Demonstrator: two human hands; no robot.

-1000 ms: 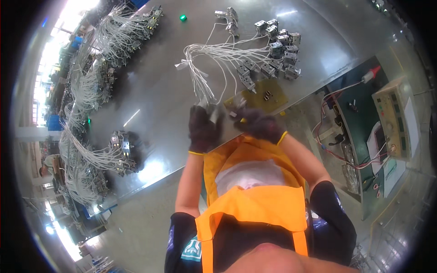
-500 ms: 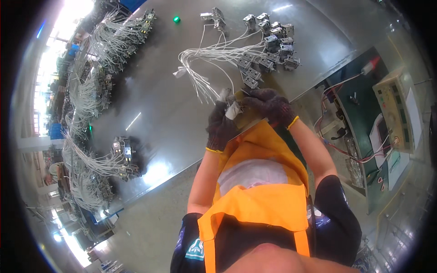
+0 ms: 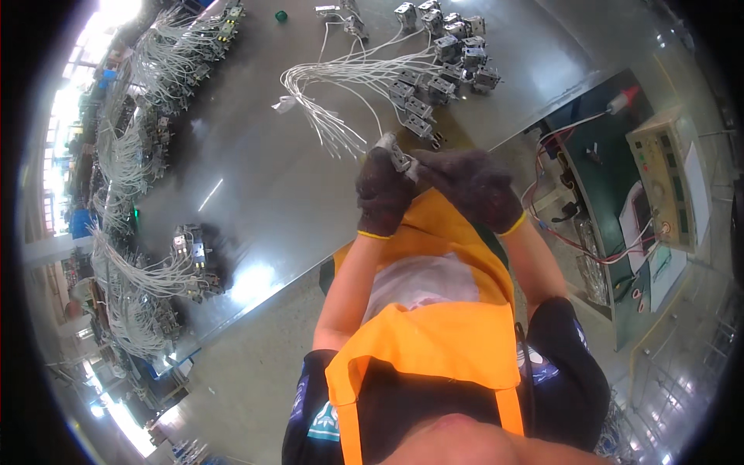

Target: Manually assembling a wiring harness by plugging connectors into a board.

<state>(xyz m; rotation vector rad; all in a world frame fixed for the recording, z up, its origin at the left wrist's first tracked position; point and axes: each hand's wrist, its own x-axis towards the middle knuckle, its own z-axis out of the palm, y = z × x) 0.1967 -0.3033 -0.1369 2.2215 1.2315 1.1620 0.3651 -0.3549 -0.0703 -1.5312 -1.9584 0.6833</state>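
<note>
My left hand [image 3: 384, 192], in a dark glove with a yellow cuff, is closed around a small metal block [image 3: 400, 157] at the table's near edge. Fingers of my right hand [image 3: 479, 186], gloved the same way, pinch together against that block's right side; whether they grip it is partly hidden. One white wire runs up from the block to a bundle of white wires [image 3: 337, 74] on the metal table [image 3: 256, 155]. Several boxy metal parts [image 3: 442, 87] hang on the bundle's other ends, just beyond my hands.
More wired metal parts lie heaped along the table's left side [image 3: 198, 256]. A small green round object [image 3: 280, 15] sits at the far side. To the right, a green-topped bench [image 3: 597, 186] bears a beige instrument box [image 3: 663, 182], red and white leads, and scissors [image 3: 637, 294].
Both hands have drawn together around the metal block, and it has turned in my grasp. My right hand has swung inward over it. The whole view has shifted slightly.
</note>
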